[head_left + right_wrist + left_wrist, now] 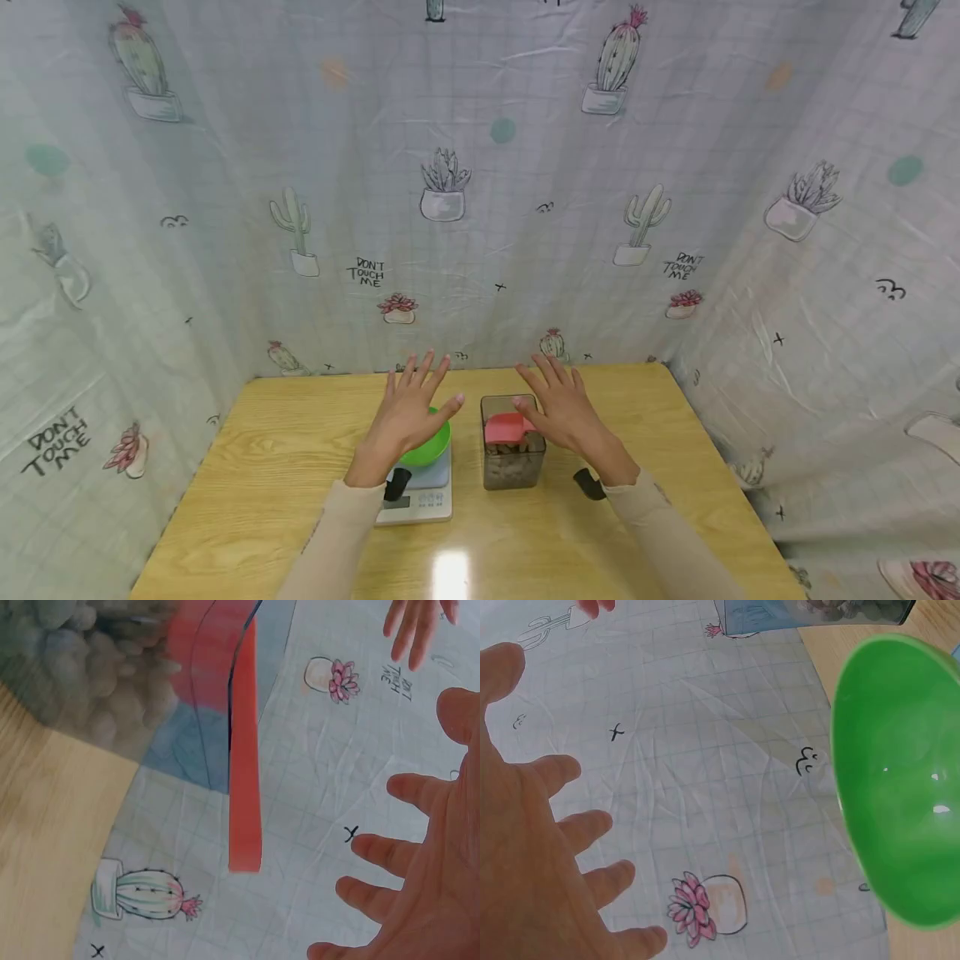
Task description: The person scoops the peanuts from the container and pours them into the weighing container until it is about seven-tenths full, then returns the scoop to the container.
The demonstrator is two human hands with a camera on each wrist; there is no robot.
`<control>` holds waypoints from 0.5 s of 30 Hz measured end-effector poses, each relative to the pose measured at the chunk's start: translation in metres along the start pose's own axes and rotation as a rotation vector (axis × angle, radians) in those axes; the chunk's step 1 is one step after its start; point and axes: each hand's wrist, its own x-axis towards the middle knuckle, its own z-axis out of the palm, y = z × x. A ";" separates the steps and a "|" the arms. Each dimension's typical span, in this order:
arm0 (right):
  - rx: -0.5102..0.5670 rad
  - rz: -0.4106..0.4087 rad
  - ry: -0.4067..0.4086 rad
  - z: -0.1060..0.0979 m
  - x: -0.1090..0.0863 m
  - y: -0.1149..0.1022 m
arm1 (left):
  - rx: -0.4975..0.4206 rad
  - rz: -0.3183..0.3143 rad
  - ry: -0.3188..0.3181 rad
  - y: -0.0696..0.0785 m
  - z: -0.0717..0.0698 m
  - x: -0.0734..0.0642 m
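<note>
Both hands hover with fingers spread and hold nothing. My left hand (406,421) is above a green bowl (427,447), which sits on a white kitchen scale (431,502); the hand hides part of both. In the left wrist view the green bowl (907,780) looks empty, apart from the fingers. My right hand (564,411) is over the right side of a dark see-through container (512,477) holding brown lumpy pieces (506,460). A red scoop (505,428) lies in that container on the pieces. In the right wrist view its red handle (245,817) sticks out past the rim.
A light wooden table (285,483) carries everything. Behind and at both sides hangs a pale curtain (480,275) printed with cacti. Black straps with camera mounts (588,484) sit at the wrists.
</note>
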 end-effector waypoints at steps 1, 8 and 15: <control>-0.006 -0.003 -0.004 0.000 -0.001 0.001 | -0.016 0.000 -0.007 0.000 0.001 0.000; -0.035 -0.029 0.002 -0.003 -0.008 0.008 | -0.109 0.026 -0.020 0.000 0.010 -0.004; -0.072 -0.081 -0.001 -0.003 -0.013 0.009 | -0.211 0.034 -0.013 0.000 0.024 -0.012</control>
